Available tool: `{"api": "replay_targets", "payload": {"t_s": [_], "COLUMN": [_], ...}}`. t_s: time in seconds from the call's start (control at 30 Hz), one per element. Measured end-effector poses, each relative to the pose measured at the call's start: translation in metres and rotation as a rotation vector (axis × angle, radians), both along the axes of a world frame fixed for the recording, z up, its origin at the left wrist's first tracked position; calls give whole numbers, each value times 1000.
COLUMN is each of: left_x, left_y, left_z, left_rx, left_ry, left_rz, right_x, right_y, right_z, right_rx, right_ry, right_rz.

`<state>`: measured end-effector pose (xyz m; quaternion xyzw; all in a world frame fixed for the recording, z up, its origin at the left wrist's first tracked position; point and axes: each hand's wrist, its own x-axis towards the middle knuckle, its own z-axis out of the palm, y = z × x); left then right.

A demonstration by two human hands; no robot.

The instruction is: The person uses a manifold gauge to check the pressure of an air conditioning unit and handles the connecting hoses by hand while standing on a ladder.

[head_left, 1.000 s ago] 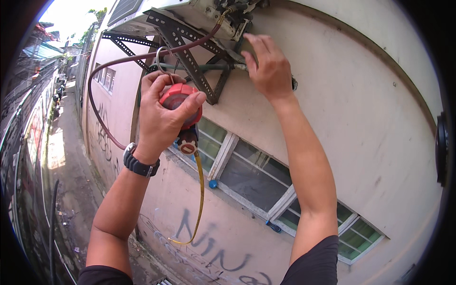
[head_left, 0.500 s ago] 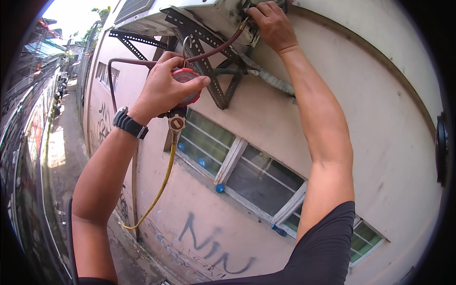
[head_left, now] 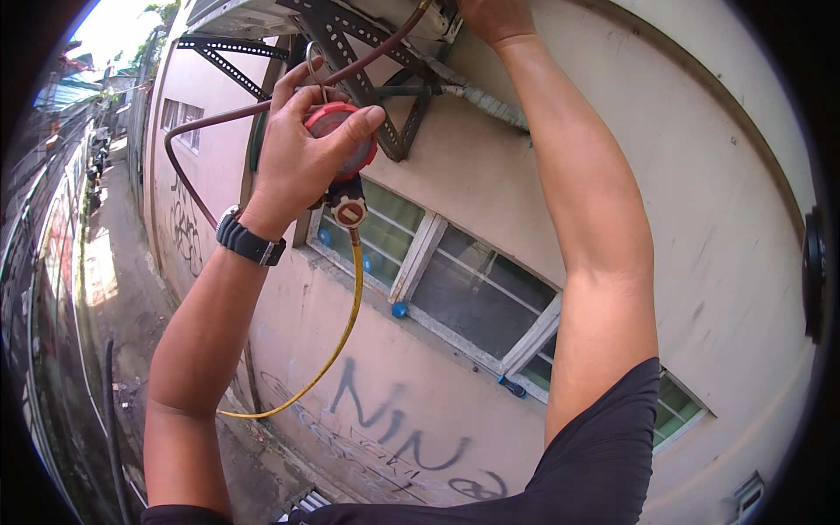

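Observation:
My left hand (head_left: 293, 144) is closed around a refrigerant manifold gauge (head_left: 326, 123) with a red rim. A metal hook (head_left: 311, 54) rises above the gauge, and a round valve knob (head_left: 350, 212) sits below it. From the bottom of the gauge hangs a yellow hose (head_left: 356, 302), curving down behind my left forearm. A dark red hose (head_left: 378, 54) runs behind my left hand and up toward the outdoor unit (head_left: 214, 10). My right hand (head_left: 500, 19) reaches up beside that unit at the top edge; its fingers are cut off by the frame.
A perforated metal bracket (head_left: 350, 74) supports the unit on the wall. A wrapped pipe (head_left: 486, 107) slopes beneath it. Barred windows (head_left: 481, 306) line the pink wall (head_left: 306, 350), which bears graffiti. On the left runs a narrow alley (head_left: 118, 289).
The view has shifted, and the unit now sits higher, partly out of frame. My left hand with the gauge appears closer to the camera. My right hand's fingers have passed out of view.

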<state>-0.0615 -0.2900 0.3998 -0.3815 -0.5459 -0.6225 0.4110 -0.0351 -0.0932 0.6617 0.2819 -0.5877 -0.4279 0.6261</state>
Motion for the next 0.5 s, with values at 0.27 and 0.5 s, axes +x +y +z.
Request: {"api": "replay_targets", "payload": {"t_s": [0.27, 0.5], "left_x": [-11, -18], "left_y": [8, 30], "left_z": [-3, 1], "left_rx": [49, 122], "left_ry": [-123, -238], "left_rz": [-270, -509], "right_x": [54, 65], "right_y": [-30, -38], "right_z": [-203, -304], "right_rx": [-930, -893], "right_ry": [-431, -521], "right_rz": [606, 453]}}
